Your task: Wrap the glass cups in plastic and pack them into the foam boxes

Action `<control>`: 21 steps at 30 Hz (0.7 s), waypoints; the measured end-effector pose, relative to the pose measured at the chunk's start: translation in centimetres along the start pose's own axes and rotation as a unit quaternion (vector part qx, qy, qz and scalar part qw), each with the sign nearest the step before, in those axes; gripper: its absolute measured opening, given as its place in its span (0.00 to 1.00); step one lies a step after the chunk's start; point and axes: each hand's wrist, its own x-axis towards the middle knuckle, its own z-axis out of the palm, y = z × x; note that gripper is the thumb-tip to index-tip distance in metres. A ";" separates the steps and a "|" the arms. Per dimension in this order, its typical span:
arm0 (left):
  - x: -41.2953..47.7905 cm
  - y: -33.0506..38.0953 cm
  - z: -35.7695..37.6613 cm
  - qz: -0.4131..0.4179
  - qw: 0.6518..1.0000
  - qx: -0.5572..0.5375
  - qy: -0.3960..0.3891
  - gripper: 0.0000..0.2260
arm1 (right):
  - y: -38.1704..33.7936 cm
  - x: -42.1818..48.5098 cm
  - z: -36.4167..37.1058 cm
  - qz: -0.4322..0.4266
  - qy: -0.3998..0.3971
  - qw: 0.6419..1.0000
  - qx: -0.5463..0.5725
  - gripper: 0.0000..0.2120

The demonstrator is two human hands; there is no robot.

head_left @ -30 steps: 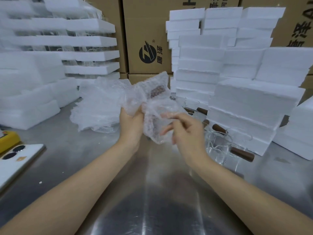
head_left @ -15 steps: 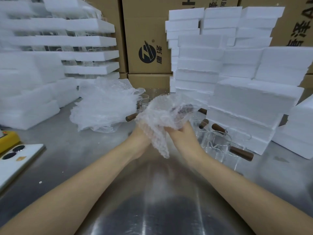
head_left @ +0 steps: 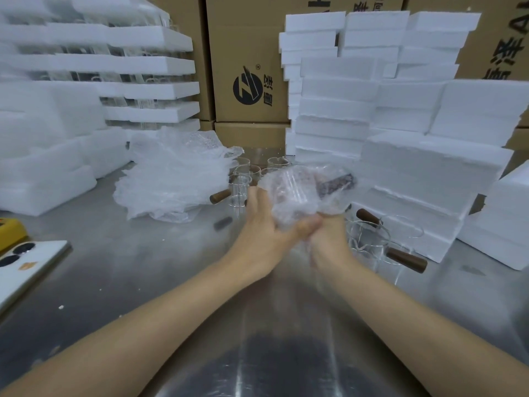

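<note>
A glass cup wrapped in bubble plastic (head_left: 300, 193) is held above the steel table, its dark wooden handle (head_left: 336, 183) showing through the wrap at the upper right. My left hand (head_left: 262, 230) grips the bundle from the left and below. My right hand (head_left: 329, 239) grips the gathered plastic underneath it. Bare glass cups with wooden handles (head_left: 369, 242) stand to the right, and more cups (head_left: 243, 181) stand behind the hands. A pile of bubble plastic sheets (head_left: 171, 179) lies at the centre left. Stacked white foam boxes (head_left: 415, 167) rise on the right.
More foam pieces (head_left: 51, 156) and stacked trays fill the left side. Cardboard cartons (head_left: 246, 67) line the back. A white phone (head_left: 25, 262) and a yellow object (head_left: 10, 233) lie at the left edge of the steel table (head_left: 143, 267).
The loose sheet has been drawn down around the cup. Both hands have come together under the bundle, which has turned so the handle points right.
</note>
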 end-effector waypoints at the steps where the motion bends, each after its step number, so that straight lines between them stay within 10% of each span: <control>1: 0.0 -0.2 0.3 -0.014 0.998 -0.046 0.037 0.34 | 0.2 -0.2 0.3 -0.007 -0.018 1.000 -0.013 0.10; 10: 1.1 -0.8 -0.1 -0.008 0.970 -0.209 0.124 0.09 | 1.2 -1.2 0.7 -0.053 -0.209 0.969 -0.120 0.10; 16: 1.0 -0.9 0.4 -0.064 0.977 -0.149 0.136 0.08 | 1.2 -0.8 0.3 -0.094 -0.126 0.959 -0.236 0.08; 21: 0.2 -1.2 0.8 -0.007 0.997 -0.048 0.064 0.39 | 0.4 0.2 -0.4 -0.055 -0.021 0.983 -0.173 0.08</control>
